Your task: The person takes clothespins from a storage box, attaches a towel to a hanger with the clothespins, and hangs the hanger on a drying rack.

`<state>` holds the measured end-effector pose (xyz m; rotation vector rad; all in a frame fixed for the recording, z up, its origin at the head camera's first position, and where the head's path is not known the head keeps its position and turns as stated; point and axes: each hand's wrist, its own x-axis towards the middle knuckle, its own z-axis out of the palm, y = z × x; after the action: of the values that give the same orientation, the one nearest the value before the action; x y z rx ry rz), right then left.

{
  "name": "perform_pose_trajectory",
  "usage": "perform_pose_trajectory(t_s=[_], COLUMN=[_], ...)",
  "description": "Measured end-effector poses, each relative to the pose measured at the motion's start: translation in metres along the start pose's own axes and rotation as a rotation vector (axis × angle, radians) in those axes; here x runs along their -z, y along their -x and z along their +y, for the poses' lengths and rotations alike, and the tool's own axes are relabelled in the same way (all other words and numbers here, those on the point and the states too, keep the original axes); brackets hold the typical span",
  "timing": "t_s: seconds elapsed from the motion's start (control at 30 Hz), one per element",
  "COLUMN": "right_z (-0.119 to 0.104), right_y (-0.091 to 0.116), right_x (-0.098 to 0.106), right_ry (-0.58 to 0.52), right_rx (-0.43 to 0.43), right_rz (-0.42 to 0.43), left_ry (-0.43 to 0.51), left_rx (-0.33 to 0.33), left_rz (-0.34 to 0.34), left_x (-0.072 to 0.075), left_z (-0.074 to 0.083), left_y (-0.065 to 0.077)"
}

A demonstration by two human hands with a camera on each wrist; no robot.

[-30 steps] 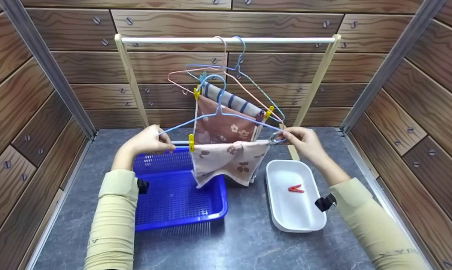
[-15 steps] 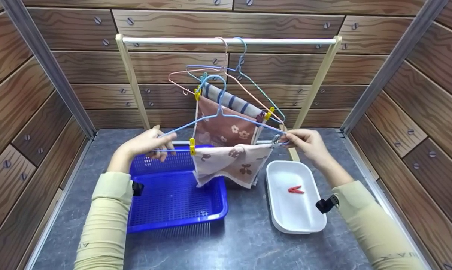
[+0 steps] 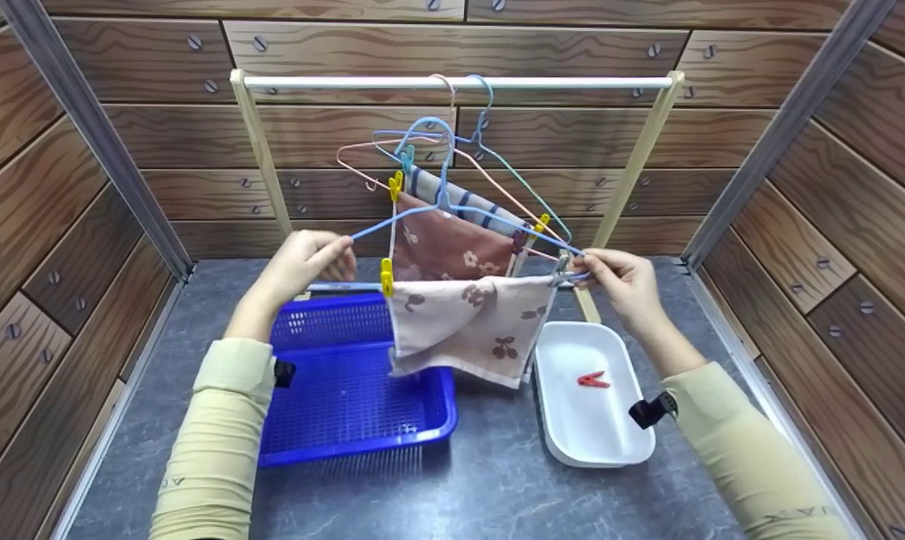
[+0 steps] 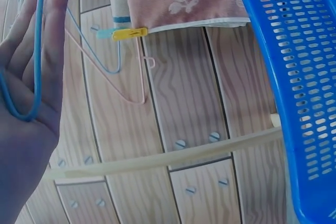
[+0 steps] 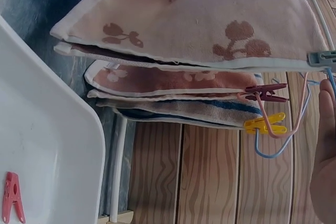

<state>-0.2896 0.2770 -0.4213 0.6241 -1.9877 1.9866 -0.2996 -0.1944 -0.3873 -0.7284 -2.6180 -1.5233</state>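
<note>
My left hand (image 3: 306, 266) holds the left arm of a blue clothes hanger (image 3: 400, 221) between thumb and fingers. In the left wrist view the hanger's bent end (image 4: 35, 77) lies across the palm. My right hand (image 3: 623, 285) pinches the hanger's right corner. From its lower bar hangs a pale pink towel (image 3: 467, 322) with brown cherry prints, held by a yellow clothespin (image 3: 386, 277) on the left and a grey clothespin (image 5: 321, 59) on the right. The hanger's hook stands upright, below and in front of the white rail (image 3: 332, 82).
Behind, a pink hanger (image 3: 362, 142) with a brown flowered towel (image 3: 445, 240) and another blue hanger (image 3: 485, 97) with a striped towel (image 5: 231, 109) hang on the rail. A blue basket (image 3: 347, 442) stands left, a white tray (image 3: 587, 427) with a red clothespin (image 3: 593, 379) right.
The blue hanger and its towel have risen slightly, hook nearer the rail. My left hand loosened, its fingers spreading, then took the hanger's arm higher up. The right hand kept its pinch.
</note>
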Motion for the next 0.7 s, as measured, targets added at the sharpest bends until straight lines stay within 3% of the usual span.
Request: perform_pose_trajectory(t_s=[0.2,0.37,0.7], right_z=[-0.002,-0.005,-0.011], right_y=[-0.001,-0.004,-0.017], right_x=[-0.007,-0.013,-0.033], right_ry=[-0.01,-0.013,-0.031], right_rx=[0.031,0.049,0.087], right_rz=[0.077,0.124,0.224], left_ry=[-0.132,-0.255,-0.438], left_rx=[-0.109,-0.178,-0.159], left_rz=[0.166,0.237,0.318], left_x=[-0.003,0.0,0.016], left_z=[0.007,0.014,0.026], left_y=[-0.011,-0.024,-0.05])
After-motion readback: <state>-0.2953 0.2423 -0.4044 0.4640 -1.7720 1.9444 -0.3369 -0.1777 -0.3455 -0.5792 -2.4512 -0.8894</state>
